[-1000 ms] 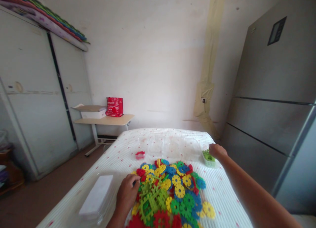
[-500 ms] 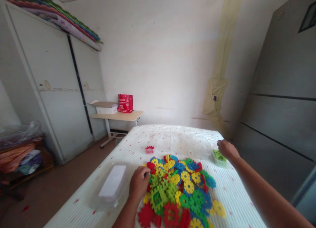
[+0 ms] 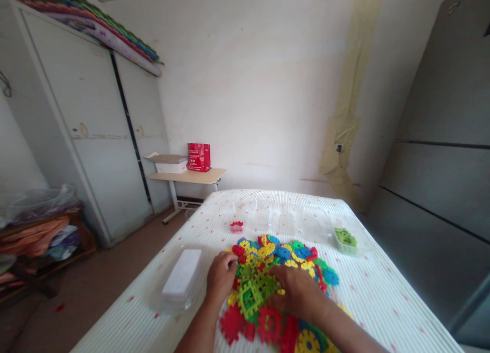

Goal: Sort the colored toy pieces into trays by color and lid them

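A heap of plastic building pieces lies on the table, with light green square pieces [image 3: 250, 297] on top. Red square pieces [image 3: 270, 323] are at its near side and yellow and blue notched discs [image 3: 283, 252] at the back and right. My left hand [image 3: 222, 277] rests at the heap's left edge, fingers curled; whatever they hold is hidden. My right hand [image 3: 296, 290] reaches over the heap from the right. Its thumb and fingers are apart around the light green pieces, touching them. A clear box [image 3: 346, 247] holding light green pieces stands at the right.
A clear container with a white block [image 3: 182, 272] stands on the left of the patterned tablecloth [image 3: 126, 317]. Behind the heap are a small clear box with red pieces [image 3: 236, 227] and more clear boxes [image 3: 283, 218]. A side table [image 3: 209, 176] bears a red bag [image 3: 199, 157].
My right hand has moved from the clear box of light green pieces, left and nearer, onto the heap. My left hand has stayed by the heap's left edge. The view has shifted slightly.
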{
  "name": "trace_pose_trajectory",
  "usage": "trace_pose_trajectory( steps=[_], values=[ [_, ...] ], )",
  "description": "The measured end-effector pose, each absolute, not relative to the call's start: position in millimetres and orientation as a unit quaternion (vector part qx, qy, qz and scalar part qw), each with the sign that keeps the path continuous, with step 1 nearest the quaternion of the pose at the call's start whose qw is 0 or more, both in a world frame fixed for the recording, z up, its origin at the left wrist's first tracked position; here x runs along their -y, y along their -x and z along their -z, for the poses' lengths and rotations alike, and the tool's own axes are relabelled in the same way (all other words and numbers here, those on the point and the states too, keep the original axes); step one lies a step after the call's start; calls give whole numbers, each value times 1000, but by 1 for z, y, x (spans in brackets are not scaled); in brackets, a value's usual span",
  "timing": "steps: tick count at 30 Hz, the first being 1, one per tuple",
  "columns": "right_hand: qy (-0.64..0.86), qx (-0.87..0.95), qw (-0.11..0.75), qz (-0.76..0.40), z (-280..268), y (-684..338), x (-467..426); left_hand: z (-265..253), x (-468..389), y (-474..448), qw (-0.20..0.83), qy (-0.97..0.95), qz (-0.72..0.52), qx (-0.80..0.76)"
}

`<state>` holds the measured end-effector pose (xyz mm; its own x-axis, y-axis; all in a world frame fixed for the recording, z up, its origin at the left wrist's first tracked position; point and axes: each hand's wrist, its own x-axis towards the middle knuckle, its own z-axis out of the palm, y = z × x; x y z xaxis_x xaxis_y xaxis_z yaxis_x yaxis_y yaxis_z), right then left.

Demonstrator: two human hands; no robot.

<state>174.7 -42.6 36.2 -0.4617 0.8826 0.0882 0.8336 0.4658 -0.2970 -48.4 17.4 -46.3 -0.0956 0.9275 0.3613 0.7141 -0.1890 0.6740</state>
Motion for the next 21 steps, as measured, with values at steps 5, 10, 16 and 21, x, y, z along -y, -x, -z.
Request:
trace_pose_trajectory(
  steps=[5, 10, 16, 21],
  values=[
    [530, 840, 91, -75, -23, -165, 46, 45, -16, 48, 128, -661, -400, -622],
    [547, 829, 80, -87, -23, -164, 43, 45, -16, 48, 126, -659, -397, -626],
    [561, 818, 119, -44, -25, -165, 42, 47, -17, 49, 121, -662, -404, -620],
    [516, 848, 114, -38, -23, -157, 44, 46, -17, 49, 127, -659, -397, -626]
  ],
)
